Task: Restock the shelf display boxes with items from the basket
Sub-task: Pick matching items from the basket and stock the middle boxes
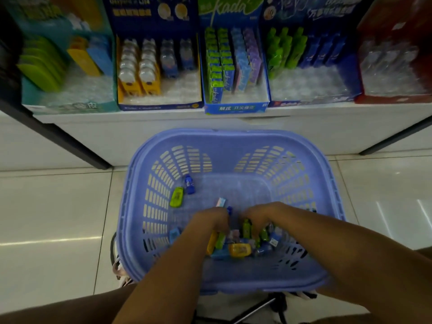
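A lilac plastic basket (233,134) stands in front of me below the shelf. Both my hands are down in it, over a pile of small packs near its close wall. My left hand (211,222) has its fingers curled, and a small blue item (229,210) sticks out of its grip. My right hand (259,216) curls down onto the pile next to a green pack (246,228); its grip is hidden. A yellow pack (239,250) lies below the hands. A lime pack (177,197) and a blue one (189,184) lie apart at the basket's left.
On the white shelf stand display boxes: teal (81,106), dark blue with yellow and blue packs (161,106), a "kada" box (236,108), a blue one with green and blue items (311,102), and a red one (392,99). Dark shelf uprights (70,146) flank the tiled floor (46,206).
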A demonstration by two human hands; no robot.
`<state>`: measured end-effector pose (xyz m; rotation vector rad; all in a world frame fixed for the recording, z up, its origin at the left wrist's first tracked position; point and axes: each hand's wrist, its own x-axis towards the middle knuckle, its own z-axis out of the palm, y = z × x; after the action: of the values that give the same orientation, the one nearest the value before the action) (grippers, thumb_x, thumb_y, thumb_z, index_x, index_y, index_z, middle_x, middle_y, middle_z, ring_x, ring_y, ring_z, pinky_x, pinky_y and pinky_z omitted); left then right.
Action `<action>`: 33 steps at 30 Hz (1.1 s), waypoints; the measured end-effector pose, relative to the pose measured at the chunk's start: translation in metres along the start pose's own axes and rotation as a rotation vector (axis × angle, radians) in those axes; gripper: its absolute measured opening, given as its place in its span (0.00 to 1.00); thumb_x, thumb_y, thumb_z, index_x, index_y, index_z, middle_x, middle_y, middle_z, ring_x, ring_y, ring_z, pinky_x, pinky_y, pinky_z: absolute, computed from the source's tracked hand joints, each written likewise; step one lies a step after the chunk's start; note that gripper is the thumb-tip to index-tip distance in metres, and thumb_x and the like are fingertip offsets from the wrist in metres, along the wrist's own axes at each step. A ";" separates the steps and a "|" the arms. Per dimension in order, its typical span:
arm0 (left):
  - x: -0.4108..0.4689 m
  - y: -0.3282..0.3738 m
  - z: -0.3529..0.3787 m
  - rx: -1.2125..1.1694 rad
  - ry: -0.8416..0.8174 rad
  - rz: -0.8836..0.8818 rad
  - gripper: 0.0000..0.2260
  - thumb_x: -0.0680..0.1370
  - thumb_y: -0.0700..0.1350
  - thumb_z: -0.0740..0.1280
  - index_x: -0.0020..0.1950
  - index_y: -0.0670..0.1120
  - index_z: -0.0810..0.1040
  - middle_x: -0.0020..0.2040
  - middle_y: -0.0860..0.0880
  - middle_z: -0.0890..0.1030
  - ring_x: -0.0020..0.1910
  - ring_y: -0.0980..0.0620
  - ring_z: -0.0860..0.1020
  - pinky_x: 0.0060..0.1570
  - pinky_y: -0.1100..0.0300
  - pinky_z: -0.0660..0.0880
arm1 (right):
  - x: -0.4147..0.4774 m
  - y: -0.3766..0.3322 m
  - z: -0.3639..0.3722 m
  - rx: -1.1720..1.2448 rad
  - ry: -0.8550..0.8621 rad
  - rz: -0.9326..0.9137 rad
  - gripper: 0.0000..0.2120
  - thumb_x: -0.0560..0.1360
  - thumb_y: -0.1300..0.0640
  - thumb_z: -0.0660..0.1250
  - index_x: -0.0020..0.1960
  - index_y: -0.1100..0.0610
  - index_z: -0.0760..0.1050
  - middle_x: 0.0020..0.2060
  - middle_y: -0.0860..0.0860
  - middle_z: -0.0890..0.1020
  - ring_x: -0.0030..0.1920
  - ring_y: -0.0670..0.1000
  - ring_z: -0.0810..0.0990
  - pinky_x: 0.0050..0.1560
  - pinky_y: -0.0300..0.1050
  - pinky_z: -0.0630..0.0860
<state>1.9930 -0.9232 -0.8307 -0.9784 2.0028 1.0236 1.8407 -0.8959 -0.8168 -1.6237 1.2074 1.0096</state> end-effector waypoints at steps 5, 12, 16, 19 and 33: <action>0.007 0.022 -0.005 -0.154 0.102 0.069 0.15 0.74 0.45 0.70 0.57 0.40 0.79 0.54 0.38 0.80 0.54 0.41 0.79 0.52 0.54 0.74 | 0.002 0.003 0.007 -0.046 -0.008 0.007 0.45 0.66 0.51 0.77 0.76 0.55 0.56 0.73 0.54 0.63 0.69 0.57 0.66 0.66 0.52 0.69; 0.019 0.038 0.009 -0.129 0.098 0.023 0.17 0.74 0.47 0.69 0.59 0.38 0.78 0.57 0.37 0.79 0.56 0.39 0.78 0.54 0.53 0.73 | -0.004 0.010 0.007 0.083 0.040 -0.029 0.26 0.69 0.57 0.74 0.65 0.60 0.72 0.62 0.59 0.76 0.58 0.59 0.76 0.57 0.52 0.75; 0.024 0.046 0.013 -0.116 0.098 -0.014 0.19 0.71 0.50 0.72 0.56 0.39 0.79 0.54 0.39 0.80 0.53 0.41 0.79 0.52 0.52 0.75 | -0.011 0.013 0.010 0.121 -0.006 0.000 0.27 0.68 0.53 0.76 0.64 0.59 0.73 0.60 0.56 0.76 0.52 0.55 0.75 0.50 0.49 0.74; 0.026 0.047 0.014 -0.088 0.068 -0.027 0.20 0.73 0.52 0.71 0.57 0.38 0.79 0.56 0.38 0.80 0.54 0.41 0.78 0.55 0.51 0.74 | -0.014 0.008 0.015 -0.004 -0.040 -0.006 0.31 0.65 0.54 0.78 0.65 0.59 0.72 0.60 0.56 0.76 0.57 0.57 0.76 0.51 0.50 0.76; 0.000 0.018 -0.005 -0.669 0.360 -0.055 0.14 0.72 0.49 0.74 0.33 0.41 0.77 0.34 0.39 0.76 0.36 0.45 0.73 0.42 0.54 0.70 | -0.030 0.002 0.018 0.044 0.203 0.025 0.21 0.74 0.61 0.68 0.66 0.60 0.70 0.60 0.61 0.76 0.56 0.62 0.76 0.54 0.53 0.75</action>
<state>1.9768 -0.9199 -0.8219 -1.6530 1.9133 1.6298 1.8302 -0.8706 -0.7945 -1.7118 1.3779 0.8421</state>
